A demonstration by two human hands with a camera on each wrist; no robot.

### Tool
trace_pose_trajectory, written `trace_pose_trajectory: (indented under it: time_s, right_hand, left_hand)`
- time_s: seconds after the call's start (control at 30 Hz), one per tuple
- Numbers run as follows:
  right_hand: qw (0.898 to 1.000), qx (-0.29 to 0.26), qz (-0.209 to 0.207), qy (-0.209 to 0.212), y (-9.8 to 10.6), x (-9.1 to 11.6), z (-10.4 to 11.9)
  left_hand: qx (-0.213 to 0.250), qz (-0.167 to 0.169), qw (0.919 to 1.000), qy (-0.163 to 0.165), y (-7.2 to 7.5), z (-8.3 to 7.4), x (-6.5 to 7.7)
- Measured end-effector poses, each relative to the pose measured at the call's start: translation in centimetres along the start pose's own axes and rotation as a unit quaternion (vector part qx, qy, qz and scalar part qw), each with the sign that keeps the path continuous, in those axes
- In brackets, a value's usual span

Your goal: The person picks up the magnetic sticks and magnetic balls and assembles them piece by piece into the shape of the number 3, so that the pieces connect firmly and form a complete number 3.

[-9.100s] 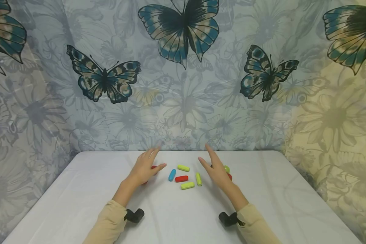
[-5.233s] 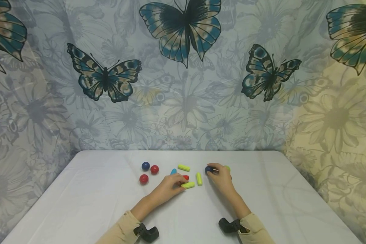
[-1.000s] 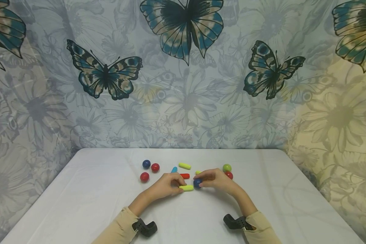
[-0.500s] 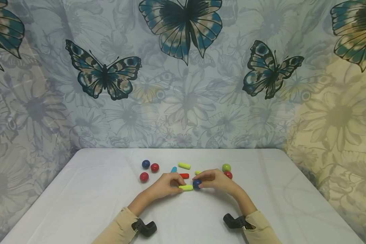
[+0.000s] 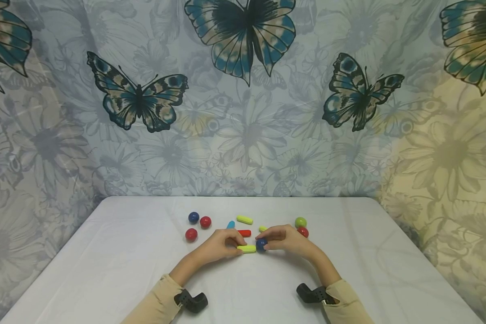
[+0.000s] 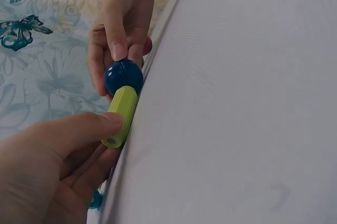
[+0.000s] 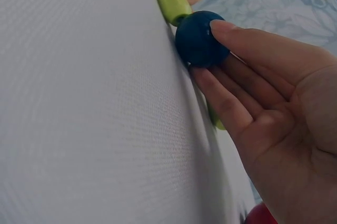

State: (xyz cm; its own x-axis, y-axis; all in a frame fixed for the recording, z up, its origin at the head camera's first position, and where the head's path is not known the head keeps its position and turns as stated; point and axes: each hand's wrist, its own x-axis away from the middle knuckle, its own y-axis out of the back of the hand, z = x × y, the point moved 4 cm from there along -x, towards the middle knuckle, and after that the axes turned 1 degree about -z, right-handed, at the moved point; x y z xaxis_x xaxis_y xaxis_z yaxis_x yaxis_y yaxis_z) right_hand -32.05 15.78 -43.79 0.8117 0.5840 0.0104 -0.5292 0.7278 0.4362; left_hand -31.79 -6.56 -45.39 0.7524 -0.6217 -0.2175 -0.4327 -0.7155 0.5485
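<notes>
My left hand [image 5: 219, 246] pinches a ribbed yellow-green rod [image 6: 125, 109] between thumb and fingers, near its left end. Opposite it, my right hand [image 5: 288, 239] grips a dark blue ball [image 7: 201, 39], thumb on one side and fingers on the other. The rod's free end meets the ball in both wrist views. Behind the hands lie a red rod [image 5: 245, 233], a partly covered light blue rod [image 5: 231, 224] and another yellow-green rod [image 5: 245, 220]. One more yellow-green rod [image 5: 262, 229] is mostly hidden by my right hand.
On the left of the white table [image 5: 125, 252] rest a blue ball [image 5: 193, 218], a red ball [image 5: 205, 222] and a second red ball [image 5: 191, 234]. To the right sit a green ball [image 5: 300, 222] and a red ball [image 5: 303, 231]. A patterned cloth hangs behind.
Since several seconds ago, my right hand has brought the blue ball left to the yellow-green rod, which my left hand has taken hold of. Over the last second both hands stay nearly still.
</notes>
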Motion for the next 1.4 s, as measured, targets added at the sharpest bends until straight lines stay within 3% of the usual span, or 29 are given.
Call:
trace_pose_trajectory:
  time_s: [0.47,0.9,1.4]
  right_hand:
    - [1.0,-0.01,0.004,-0.004,-0.1,0.0,-0.2]
    - [1.0,0.006,-0.008,-0.006,-0.1,0.0,-0.5]
    - [1.0,-0.005,-0.006,0.0,0.0,0.0,-1.0]
  left_hand:
    - [0.027,-0.003,0.9995,0.015,-0.1,1.1,-0.1]
    - [0.01,-0.005,0.9997,0.023,0.2,0.2,0.0]
    - [0.007,0.007,0.9999,0.007,3.5,-0.8,0.3]
